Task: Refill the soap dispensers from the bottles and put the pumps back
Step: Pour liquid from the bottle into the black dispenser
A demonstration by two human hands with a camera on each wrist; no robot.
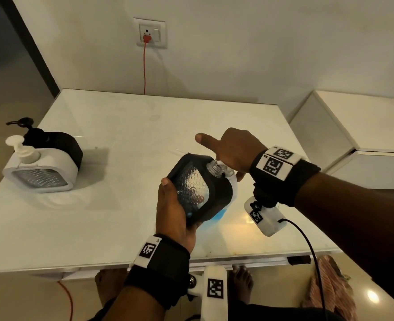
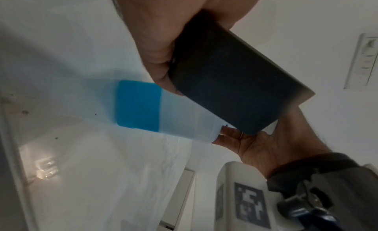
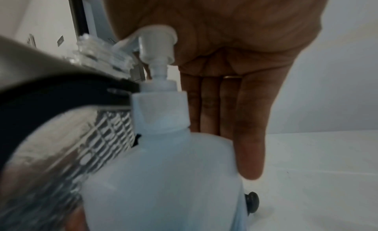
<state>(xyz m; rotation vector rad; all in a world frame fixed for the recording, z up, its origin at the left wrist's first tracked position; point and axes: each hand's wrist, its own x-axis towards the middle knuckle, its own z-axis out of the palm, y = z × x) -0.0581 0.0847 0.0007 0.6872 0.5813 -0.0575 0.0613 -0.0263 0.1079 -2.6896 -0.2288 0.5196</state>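
Above table [image 1: 122, 135]: dispenser [image 1: 198, 188] in left hand [image 1: 175, 218]

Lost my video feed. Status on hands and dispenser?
Left hand holds black dispenser, tilted, pump off, neck open. Right hand open, palm against white bottle's pump. Blue soap low in white bottle. Nothing in the way.

A home room: white table [image 1: 122, 126] center frame, wall socket [image 1: 150, 33] at top, white cabinet [image 1: 344, 126] at right.
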